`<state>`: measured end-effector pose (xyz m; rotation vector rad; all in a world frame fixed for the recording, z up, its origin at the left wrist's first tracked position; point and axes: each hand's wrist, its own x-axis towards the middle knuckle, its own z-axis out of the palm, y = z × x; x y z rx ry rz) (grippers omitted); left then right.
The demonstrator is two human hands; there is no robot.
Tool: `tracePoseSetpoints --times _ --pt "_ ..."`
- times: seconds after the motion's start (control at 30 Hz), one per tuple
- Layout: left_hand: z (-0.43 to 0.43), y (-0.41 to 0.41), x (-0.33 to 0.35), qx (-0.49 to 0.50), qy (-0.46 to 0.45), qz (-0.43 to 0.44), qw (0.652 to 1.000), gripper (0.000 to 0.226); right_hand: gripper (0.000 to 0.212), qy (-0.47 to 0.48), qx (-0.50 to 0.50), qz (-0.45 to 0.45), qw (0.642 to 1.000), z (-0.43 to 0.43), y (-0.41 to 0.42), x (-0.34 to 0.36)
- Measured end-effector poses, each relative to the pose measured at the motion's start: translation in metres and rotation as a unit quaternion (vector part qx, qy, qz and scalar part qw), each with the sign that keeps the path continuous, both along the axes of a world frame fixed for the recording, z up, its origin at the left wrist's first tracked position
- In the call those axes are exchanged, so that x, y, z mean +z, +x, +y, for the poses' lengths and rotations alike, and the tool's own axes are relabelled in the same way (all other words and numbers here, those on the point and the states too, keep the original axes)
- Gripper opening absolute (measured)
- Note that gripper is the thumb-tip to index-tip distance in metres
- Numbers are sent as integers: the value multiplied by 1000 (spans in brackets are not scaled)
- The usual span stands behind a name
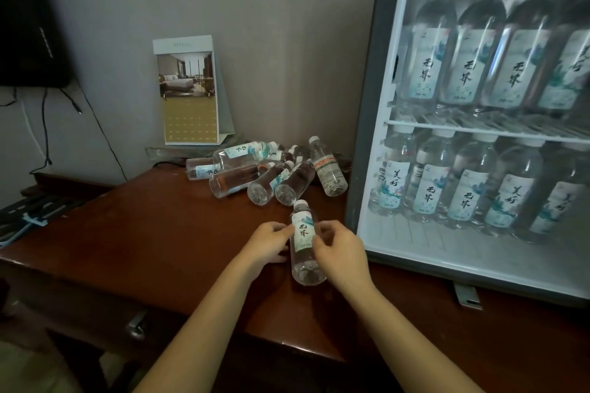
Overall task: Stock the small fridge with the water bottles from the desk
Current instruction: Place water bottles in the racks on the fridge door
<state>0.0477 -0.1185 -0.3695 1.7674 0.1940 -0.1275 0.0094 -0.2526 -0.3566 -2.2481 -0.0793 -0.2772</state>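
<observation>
Now both hands, left hand (268, 241) and right hand (338, 249), are closing their grip around one water bottle (303, 246) lying on the desk (159, 226) beside the fridge (479, 124); lifting it upright before shelving seems wise.

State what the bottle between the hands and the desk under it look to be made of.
Clear water bottle with white cap and printed label: likely thin transparent plastic, since the desk shows through it. Reddish-brown desk: seemingly wood or veneer with a glossy varnish, given its soft reflections.
</observation>
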Motion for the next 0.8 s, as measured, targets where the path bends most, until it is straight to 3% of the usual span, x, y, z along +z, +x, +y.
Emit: tracePoseSetpoints --times 0.07,0.17,0.3,0.4,0.5,0.67,0.8 --pt "-1 -7 3 -19 -22 24 999 21 42 14 13 86 996 -1 6 2" --pt "-2 -16 2 -24 -65 38 997 11 47 138 42 144 979 -1 5 0" --pt "1 -28 3 -38 -114 60 991 63 50 225 55 163 959 -8 -5 -3" --pt "3 -41 4 -51 -157 53 985 62 70 269 67 175 945 -11 -14 -4" --pt "4 -60 6 -79 -185 10 980 50 77 270 106 172 941 -12 -25 -2" --pt "3 -92 4 -63 -204 -83 974 76 80 231 197 144 942 -22 -45 -2" --pt "-4 -114 13 -115 -159 -118 973 75 85 253 250 118 927 -35 -66 -2"
